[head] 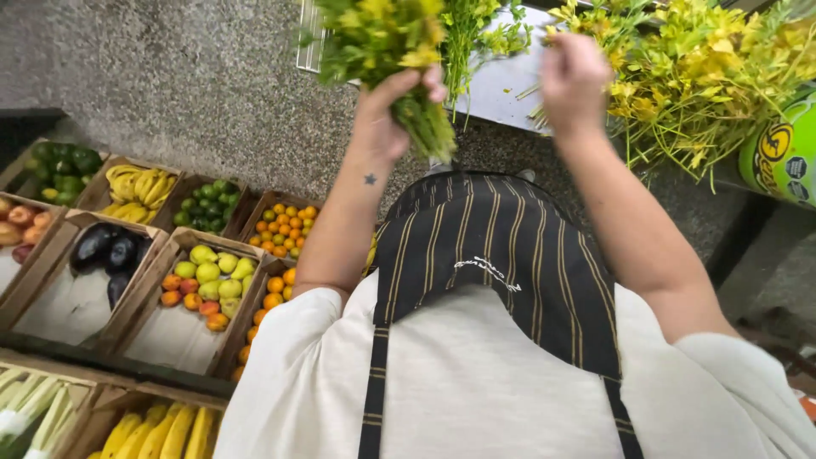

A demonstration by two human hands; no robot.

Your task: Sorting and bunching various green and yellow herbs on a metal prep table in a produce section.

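My left hand [393, 109] is shut around the stems of a bunch of green leafy herbs with yellow flowers [384, 51], held upright in front of me. To the right, my right hand [574, 81] is raised with its fingers closed, at the edge of a big pile of the same yellow-green herbs [705, 76] lying on a metal counter [497, 89]. Whether it grips a stem I cannot tell. I wear a white shirt and a dark striped apron [501, 263].
Wooden crates stand on the floor at left: bananas [136, 189], aubergines [106, 255], limes [204, 206], oranges [285, 223], mixed apples and pears [208, 276], green peppers [64, 170]. A green container [782, 153] sits at the right. The floor is speckled grey stone.
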